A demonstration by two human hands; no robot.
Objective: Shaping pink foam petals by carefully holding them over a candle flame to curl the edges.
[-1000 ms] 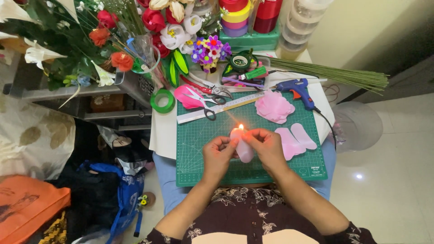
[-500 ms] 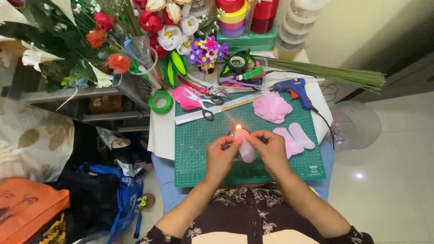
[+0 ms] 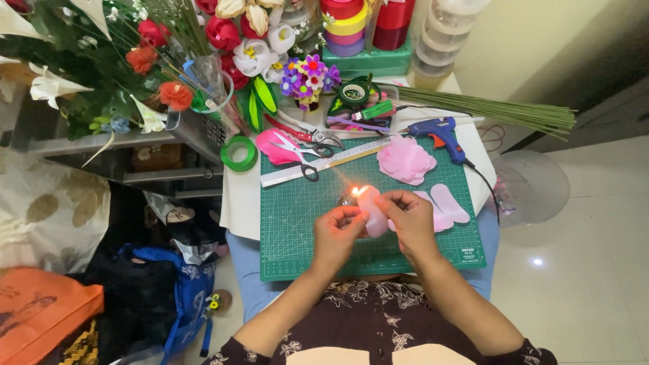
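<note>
Hands meet over the green cutting mat (image 3: 297,223): left hand (image 3: 336,233) and right hand (image 3: 409,220) both pinch a pink petal (image 3: 372,211), its top edge at a small flame (image 3: 356,191). At one o'clock lie cut petals (image 3: 446,206), farther a blue glue gun (image 3: 441,133); scissors (image 3: 304,152) at eleven.

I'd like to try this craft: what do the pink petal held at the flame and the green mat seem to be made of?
Pink petal: probably thin satin ribbon or fabric; soft sheen, flexible.
Green mat: looks like matte rubbery plastic, flat, with a printed grid, like a cutting mat.
</note>
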